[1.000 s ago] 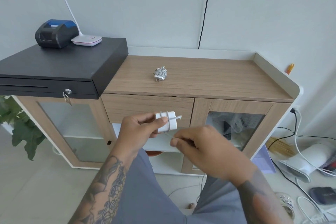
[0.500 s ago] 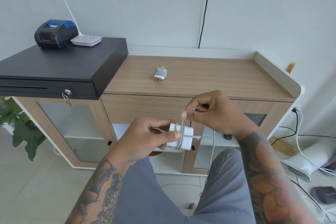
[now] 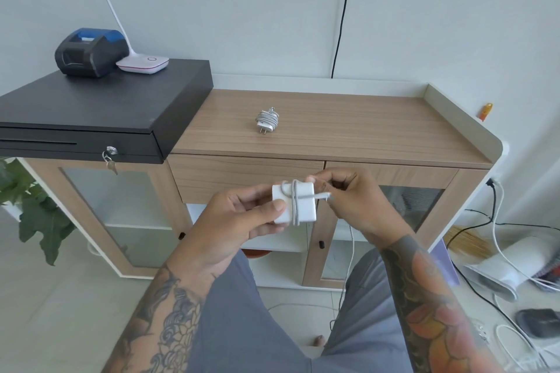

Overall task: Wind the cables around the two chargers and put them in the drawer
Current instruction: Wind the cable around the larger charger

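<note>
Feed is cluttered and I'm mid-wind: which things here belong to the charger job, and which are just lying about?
Job:
- white charger, held in left hand
- its cable, pinched by right hand
- wound charger on the cabinet top
- closed drawer

Lying about:
- receipt printer
- black cash drawer
- plant
- floor cables

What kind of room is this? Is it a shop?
Probably a small shop counter or office: a black cash drawer with a key, a receipt printer on top, beside a wooden cabinet.

Two tattooed forearms raised side by side, left hand (image 3: 239, 221) thumb on top, fingers curled in a grip, right hand (image 3: 354, 203) at its 3 o'clock, fingertips pinched together
</note>
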